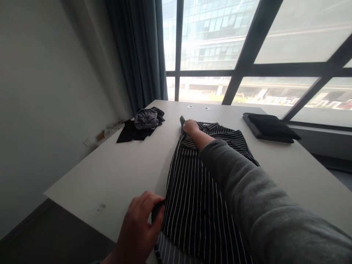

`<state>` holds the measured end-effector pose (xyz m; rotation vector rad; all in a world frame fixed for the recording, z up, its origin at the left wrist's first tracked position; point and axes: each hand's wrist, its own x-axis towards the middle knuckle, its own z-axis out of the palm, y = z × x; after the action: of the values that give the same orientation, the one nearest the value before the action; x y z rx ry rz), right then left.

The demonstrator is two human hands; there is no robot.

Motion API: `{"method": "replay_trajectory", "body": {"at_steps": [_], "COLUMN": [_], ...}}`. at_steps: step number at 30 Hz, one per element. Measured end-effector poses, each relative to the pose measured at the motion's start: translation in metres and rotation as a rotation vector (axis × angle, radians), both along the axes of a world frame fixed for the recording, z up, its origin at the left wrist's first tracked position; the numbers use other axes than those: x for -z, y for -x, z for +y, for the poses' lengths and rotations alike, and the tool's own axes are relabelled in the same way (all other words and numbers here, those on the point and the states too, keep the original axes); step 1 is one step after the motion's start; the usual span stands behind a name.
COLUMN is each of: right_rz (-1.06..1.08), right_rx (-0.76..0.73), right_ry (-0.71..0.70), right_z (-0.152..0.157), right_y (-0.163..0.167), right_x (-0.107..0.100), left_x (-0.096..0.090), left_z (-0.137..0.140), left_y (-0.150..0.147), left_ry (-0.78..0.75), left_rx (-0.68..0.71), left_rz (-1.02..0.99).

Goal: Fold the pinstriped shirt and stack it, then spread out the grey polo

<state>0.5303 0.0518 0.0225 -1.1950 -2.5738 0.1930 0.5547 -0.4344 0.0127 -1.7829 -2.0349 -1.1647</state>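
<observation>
A black shirt with white stripes [192,190] lies spread on the white table [115,165], collar end away from me. My left hand [140,223] pinches the shirt's near left edge close to the table's front edge. My right hand [190,126], arm in a grey sleeve stretched over the shirt, grips the far left corner by the collar.
A heap of dark and grey clothes [143,124] lies at the far left of the table. A folded black garment [271,126] sits at the far right. Behind are large windows and a dark curtain [137,51]; a wall runs along the left.
</observation>
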Motion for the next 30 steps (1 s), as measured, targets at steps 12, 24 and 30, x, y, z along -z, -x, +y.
{"method": "replay_trajectory", "body": {"at_steps": [12,24,30], "right_rz": [-0.067,-0.042,-0.018], "right_rx": [0.125,0.149,-0.034], "right_ry": [0.026,-0.015,-0.188], "right_z": [0.003,-0.010,-0.028], "right_y": [-0.111,-0.115,-0.097], "right_x": [0.050,0.057,0.050], "left_x": [0.020,0.035,0.069], "left_z": [0.026,0.038,0.047], "left_y": [-0.057,-0.059,-0.038], "left_ry": [0.390,0.770,0.520], "left_rx": [0.366,0.346,0.345], "left_rz": [0.159,0.182,0.293]}}
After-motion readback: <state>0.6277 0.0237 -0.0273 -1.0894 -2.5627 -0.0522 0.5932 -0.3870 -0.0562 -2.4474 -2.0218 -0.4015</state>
